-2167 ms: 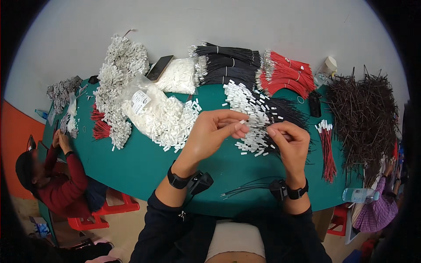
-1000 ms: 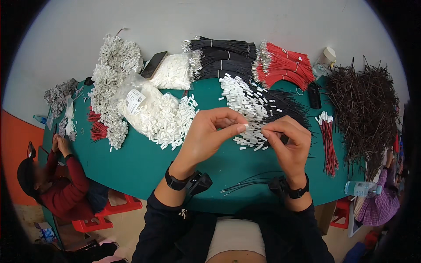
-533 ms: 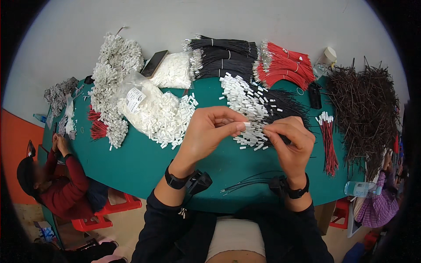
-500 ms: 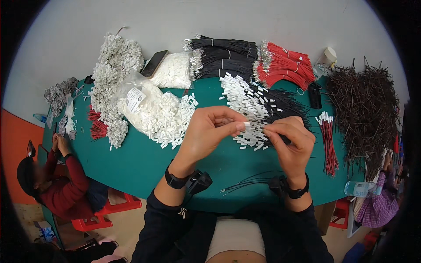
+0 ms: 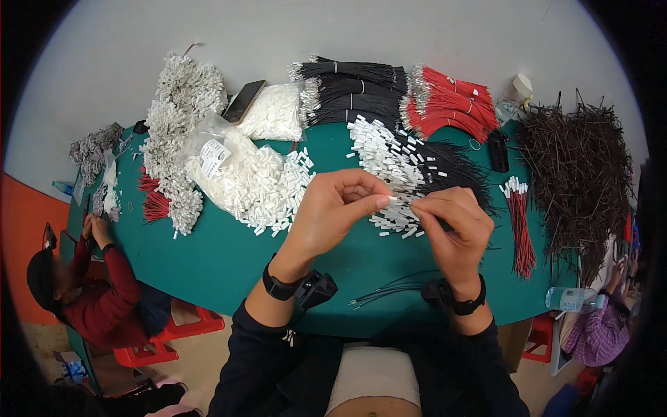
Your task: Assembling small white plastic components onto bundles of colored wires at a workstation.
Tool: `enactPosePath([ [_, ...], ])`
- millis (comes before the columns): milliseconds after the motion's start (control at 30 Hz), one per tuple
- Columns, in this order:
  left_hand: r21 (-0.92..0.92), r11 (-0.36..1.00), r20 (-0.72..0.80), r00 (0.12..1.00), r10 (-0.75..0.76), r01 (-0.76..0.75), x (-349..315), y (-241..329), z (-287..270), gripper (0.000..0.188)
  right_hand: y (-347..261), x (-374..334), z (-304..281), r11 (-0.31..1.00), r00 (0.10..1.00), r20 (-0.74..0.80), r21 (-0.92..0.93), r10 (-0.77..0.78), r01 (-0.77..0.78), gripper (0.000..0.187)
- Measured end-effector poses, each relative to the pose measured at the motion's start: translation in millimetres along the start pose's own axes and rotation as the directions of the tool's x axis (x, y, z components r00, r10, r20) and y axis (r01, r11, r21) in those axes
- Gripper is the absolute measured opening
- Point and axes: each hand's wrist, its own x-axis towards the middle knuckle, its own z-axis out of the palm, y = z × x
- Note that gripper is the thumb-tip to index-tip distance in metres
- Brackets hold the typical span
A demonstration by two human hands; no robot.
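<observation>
1. Green tabletop [image 5: 361,267] before a pale grey wall [image 5: 417,28]; red stool [image 5: 203,326] at left
2. Left hand [image 5: 330,208] pinches white connector housing [image 5: 394,199] above the tabletop
3. Right hand [image 5: 455,222] pinched closed just beside it, contents unclear

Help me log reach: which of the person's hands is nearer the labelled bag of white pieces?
Left. The left hand is to the right of the labelled bag; the right hand is farther right, beyond the left one.
</observation>
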Motion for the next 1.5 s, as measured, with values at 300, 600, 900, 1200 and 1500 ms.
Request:
enactPosePath([
  [300, -0.088, 0.996, 0.03, 1.0, 0.002, 0.0, 1, -6, 10, 0.012, -1, -4, 5, 0.996, 0.999, -0.006, 0.069, 0.054, -0.053, 0.017],
  [600, -0.106, 0.994, 0.048, 0.999, 0.013, -0.008, 1, -13, 11, 0.013, 2, -4, 6, 0.994, 0.998, 0.015, 0.089, 0.063, -0.064, 0.017],
  [900, 0.712, 0.654, 0.029, 0.941, 0.336, -0.255, 14, -18, -19, 0.009, 56, 3, -10, 0.982, 0.965, 0.182, -0.012, 0.188, -0.189, 0.011],
  [1200, 0.998, -0.055, 0.015, 0.999, 0.047, -0.013, 21, -93, -65, 0.013, 36, -25, 14, 0.997, 0.642, 0.763, -0.069, 0.071, -0.029, 0.02],
  [1500, 0.995, -0.091, 0.035, 0.997, 0.071, -0.029, 25, -98, -54, 0.003, -32, -88, 64, 0.955, 0.319, 0.944, -0.014, -0.085, 0.297, 0.003],
])
